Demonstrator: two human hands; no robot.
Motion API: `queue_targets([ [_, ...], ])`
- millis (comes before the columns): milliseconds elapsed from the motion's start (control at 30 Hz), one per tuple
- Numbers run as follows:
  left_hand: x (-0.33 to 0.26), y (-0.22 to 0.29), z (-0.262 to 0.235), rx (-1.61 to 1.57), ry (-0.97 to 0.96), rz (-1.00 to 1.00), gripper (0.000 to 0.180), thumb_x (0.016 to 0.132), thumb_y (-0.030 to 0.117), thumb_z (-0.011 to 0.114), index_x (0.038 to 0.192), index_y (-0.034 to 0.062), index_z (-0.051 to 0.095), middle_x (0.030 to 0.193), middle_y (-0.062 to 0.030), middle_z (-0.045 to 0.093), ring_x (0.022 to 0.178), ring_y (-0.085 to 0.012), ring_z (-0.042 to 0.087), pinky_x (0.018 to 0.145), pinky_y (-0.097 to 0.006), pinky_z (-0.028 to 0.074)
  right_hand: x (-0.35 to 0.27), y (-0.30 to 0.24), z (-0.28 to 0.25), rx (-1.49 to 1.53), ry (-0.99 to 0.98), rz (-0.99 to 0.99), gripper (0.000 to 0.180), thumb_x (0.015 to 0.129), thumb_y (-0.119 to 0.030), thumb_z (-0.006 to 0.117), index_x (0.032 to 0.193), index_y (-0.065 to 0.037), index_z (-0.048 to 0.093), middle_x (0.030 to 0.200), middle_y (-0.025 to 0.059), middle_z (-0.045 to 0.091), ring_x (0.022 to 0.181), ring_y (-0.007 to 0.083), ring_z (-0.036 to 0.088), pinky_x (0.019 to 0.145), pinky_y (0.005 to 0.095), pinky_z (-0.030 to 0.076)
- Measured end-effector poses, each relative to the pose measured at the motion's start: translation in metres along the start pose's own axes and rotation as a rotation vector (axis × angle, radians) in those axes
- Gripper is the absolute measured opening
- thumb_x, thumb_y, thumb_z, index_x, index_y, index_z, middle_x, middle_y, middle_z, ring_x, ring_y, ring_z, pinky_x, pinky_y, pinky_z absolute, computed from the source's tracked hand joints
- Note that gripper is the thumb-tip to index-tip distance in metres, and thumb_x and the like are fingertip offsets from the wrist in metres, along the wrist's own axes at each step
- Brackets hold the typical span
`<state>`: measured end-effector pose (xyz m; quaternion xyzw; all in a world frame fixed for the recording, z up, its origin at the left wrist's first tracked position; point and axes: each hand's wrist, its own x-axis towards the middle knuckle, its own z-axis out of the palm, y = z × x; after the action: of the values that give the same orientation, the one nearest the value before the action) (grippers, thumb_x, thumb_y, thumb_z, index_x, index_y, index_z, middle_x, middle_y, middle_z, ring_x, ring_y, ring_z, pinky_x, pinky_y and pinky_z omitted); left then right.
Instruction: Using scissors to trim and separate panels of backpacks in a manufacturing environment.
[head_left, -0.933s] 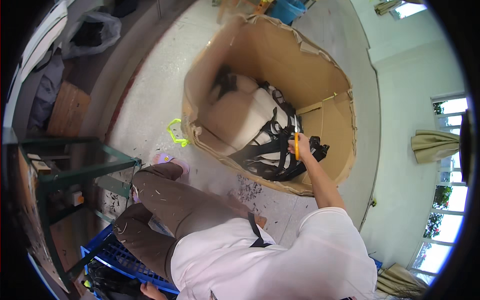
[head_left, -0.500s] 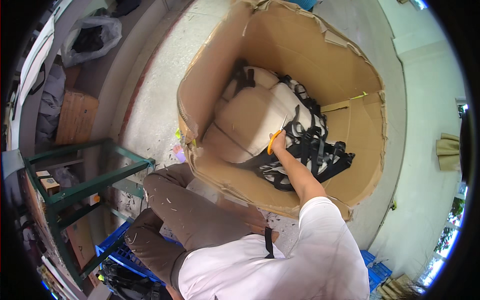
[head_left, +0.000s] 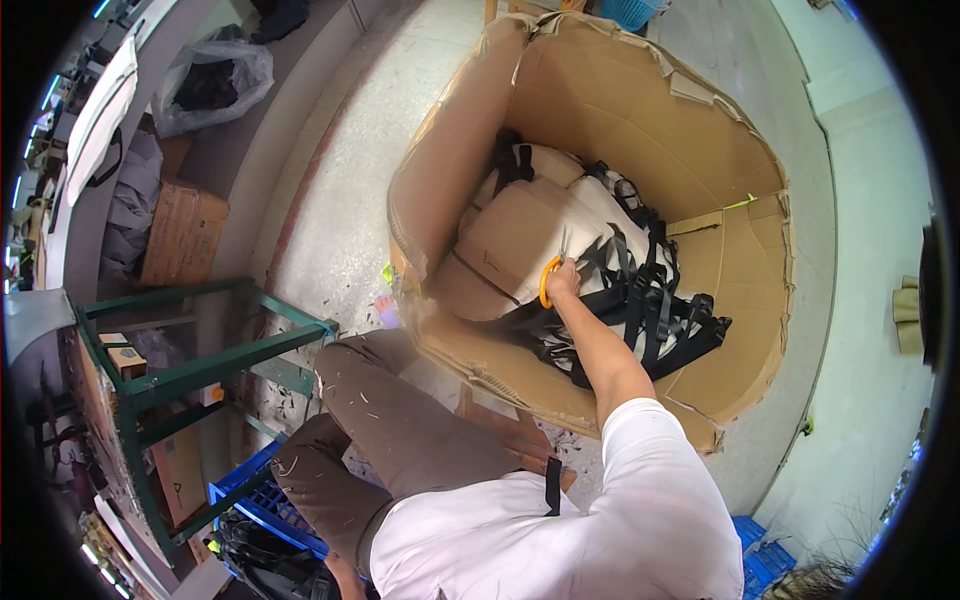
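Observation:
My right hand [head_left: 564, 279] reaches into a large cardboard box [head_left: 430, 200] and is closed around orange-handled scissors [head_left: 551, 277]. Their metal blades point up and away from me. Beneath and beyond the hand, stacked beige fabric packs [head_left: 520, 220] fill the bottom of the box. Black straps [head_left: 630, 275] with buckles lie tangled over them, just right of the scissors. Whether the blades touch a strap or the fabric, I cannot tell. Of my left arm only a strip of skin shows at the lower edge, beside a blue crate; its hand is out of sight.
A green metal frame [head_left: 200, 364] stands at the left, with the blue crate [head_left: 262, 495] holding a black bag [head_left: 268, 550] below it. A clear plastic bag [head_left: 250, 70] and a brown carton [head_left: 185, 232] sit on the left ledge. Another blue crate [head_left: 765, 560] is at lower right.
The view has shifted, so the box and surroundings sit farther right and slightly lower. My right hand still holds the scissors, their blades now pointing more straight away from me.

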<state>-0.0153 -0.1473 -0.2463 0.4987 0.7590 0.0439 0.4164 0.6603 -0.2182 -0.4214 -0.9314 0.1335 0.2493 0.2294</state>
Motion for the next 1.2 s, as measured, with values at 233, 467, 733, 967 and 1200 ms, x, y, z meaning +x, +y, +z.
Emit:
queue_targets([
  [233,0.011,0.13,0.035,0.395,0.27,0.651,0.024,0.075,0.001,0.055,0.099,-0.0024,0.054,0.091,-0.0144,0.058,0.081,-0.0217,0.056,0.073,-0.029,0.044,0.037,-0.015,-0.052,0.511,0.04,-0.102,0.027,0.074,-0.01,0.051,0.1,-0.002,0.051,0.092,0.0187,0.058,0.075,0.0287,0.06,0.063,0.0382,0.047],
  [467,-0.076,0.333,0.117,0.173,-0.176,1.162,0.055,0.071,0.008,0.064,0.119,-0.0026,0.04,0.115,-0.0198,0.045,0.104,-0.0327,0.047,0.087,-0.036,0.039,-0.078,-0.104,-0.217,1.386,-0.309,-0.467,0.042,0.06,0.011,0.051,0.099,0.0,0.039,0.067,0.0129,0.047,0.048,0.0255,0.05,0.039,0.0342,0.042],
  [733,-0.109,0.435,0.138,0.149,-0.004,1.563,0.09,0.061,0.02,0.072,0.131,-0.0034,0.021,0.132,-0.022,0.029,0.122,-0.0319,0.03,0.101,-0.038,0.022,-0.264,-0.179,-0.335,1.514,-0.291,-0.799,0.039,0.062,0.008,0.052,0.099,0.0,0.042,0.067,0.0115,0.049,0.053,0.0225,0.051,0.048,0.0315,0.043],
  [967,-0.15,0.383,0.1,-0.322,-0.302,1.713,0.1,0.063,0.041,0.07,0.133,-0.0036,0.014,0.132,-0.027,0.025,0.122,-0.0374,0.027,0.1,-0.045,0.021,-0.342,-0.228,-0.335,1.675,-0.548,-0.712,0.043,0.06,0.01,0.051,0.1,-0.003,0.043,0.066,0.0122,0.047,0.047,0.0256,0.049,0.042,0.0351,0.042],
  [1200,-0.12,0.36,0.052,-0.622,0.459,1.416,0.021,0.078,0.004,0.049,0.097,-0.0012,0.057,0.091,-0.014,0.062,0.087,-0.025,0.058,0.081,-0.032,0.042,-0.418,-0.246,-0.289,1.591,-0.797,-0.697,0.049,0.062,0.011,0.052,0.107,-0.004,0.038,0.07,0.0123,0.046,0.054,0.0233,0.05,0.046,0.0353,0.044],
])
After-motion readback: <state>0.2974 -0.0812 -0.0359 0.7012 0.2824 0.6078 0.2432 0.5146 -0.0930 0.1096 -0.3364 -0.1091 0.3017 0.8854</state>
